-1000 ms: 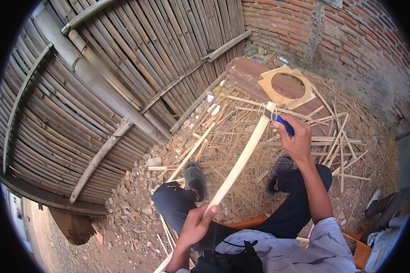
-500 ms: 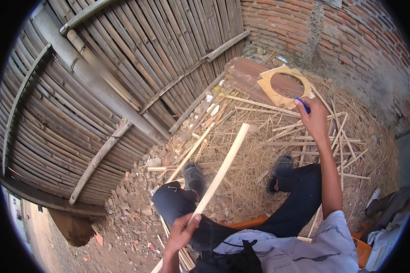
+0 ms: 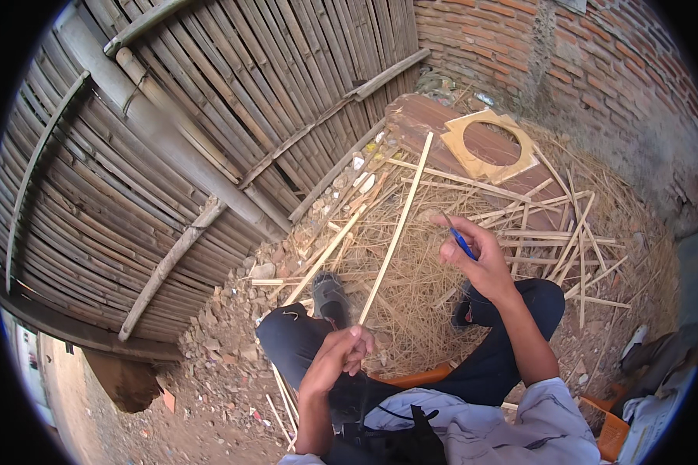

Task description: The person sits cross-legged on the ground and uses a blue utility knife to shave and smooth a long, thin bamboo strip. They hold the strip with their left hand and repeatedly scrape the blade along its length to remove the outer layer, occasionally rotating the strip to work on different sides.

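Note:
A long pale bamboo strip (image 3: 399, 226) slants up and away from my left hand (image 3: 335, 358), whose fingers close round its near end above my left thigh. Its narrow side faces up in the head view. To the right of the strip, apart from it, my right hand (image 3: 482, 263) grips a small knife with a blue handle (image 3: 464, 243). A thin dark blade shows past the fingers, pointing up and left. Under both hands lies a layer of dry shavings (image 3: 426, 310) between my shoes.
A square board with a round hole (image 3: 492, 147) lies on a brown wooden panel (image 3: 423, 132). Several loose strips (image 3: 566, 240) are scattered to the right. A bamboo wall (image 3: 202, 116) stands on the left, a brick wall (image 3: 628, 85) behind. An orange crate (image 3: 613, 434) sits at lower right.
My right hand has come nearer and to the left with the knife, away from the holed board. My left hand has moved slightly up and right, turning the strip onto its narrow side.

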The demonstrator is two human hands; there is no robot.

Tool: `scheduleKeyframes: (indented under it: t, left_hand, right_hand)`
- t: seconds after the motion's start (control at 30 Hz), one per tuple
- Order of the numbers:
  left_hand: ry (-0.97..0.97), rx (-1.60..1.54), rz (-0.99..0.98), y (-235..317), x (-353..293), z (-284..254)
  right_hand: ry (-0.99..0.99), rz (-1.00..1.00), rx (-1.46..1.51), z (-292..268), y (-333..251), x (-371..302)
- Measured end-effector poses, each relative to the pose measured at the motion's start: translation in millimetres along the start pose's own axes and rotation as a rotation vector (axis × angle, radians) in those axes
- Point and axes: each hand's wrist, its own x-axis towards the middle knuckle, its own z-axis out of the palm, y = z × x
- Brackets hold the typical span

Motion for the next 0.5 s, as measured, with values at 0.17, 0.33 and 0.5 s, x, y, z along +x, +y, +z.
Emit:
scheduleKeyframes:
  t: [0.17,0.33,0.5]
  left_hand:
    - [-0.095,0.044,-0.015,2,19,10]
    - [-0.075,0.050,-0.078,6,27,19]
    - [-0.014,0.156,0.013,14,30,36]
  right_hand:
    - [-0.024,0.045,0.132,25,-9,-3]
    - [0.064,0.041,0.160,36,15,-4]
    - [0.132,0.055,0.036,36,11,-4]
